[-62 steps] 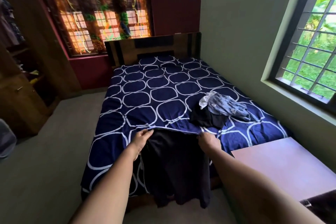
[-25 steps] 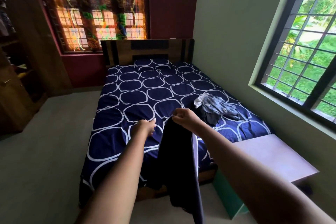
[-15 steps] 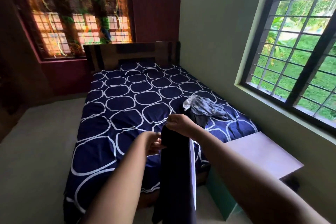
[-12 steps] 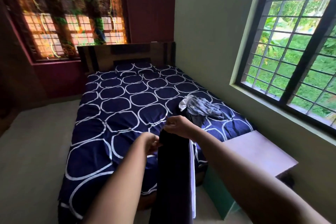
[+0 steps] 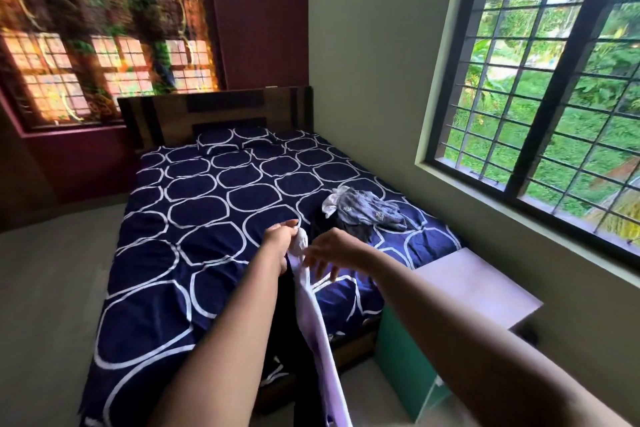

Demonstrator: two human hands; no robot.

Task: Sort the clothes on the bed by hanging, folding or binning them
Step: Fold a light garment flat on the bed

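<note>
**Left hand holds up a dark garment at the foot of the bed**

Both bare arms reach forward from the bottom of the view. The left hand point(image 5: 280, 236) is raised over the near end of the bed point(image 5: 194, 218). Its fingers are curled round the bunched top of a garment point(image 5: 292, 340), which hangs straight down in front of the bed's end. The garment is dark, with a pale lilac strip down its right edge and a pale knot of cloth at the grip.

The right hand point(image 5: 334, 250) hovers just beside it, palm down, fingers loose and spread, gripping nothing. Its fingertips are blurred, so it is not clear if they touch the pale strip.

The garment's lower end runs out of the bottom of the view, and its kind is unclear. Further up the bed, on the wall side, lies a pile of clothes point(image 5: 370, 213): a grey-blue patterned piece over a dark one that is mostly hidden.

A table point(image 5: 474, 284) stands just beside the bed's right corner, under the window point(image 5: 540, 80). The curtain point(image 5: 104, 28) behind the headboard point(image 5: 214, 114) is smeared by blur.
</note>
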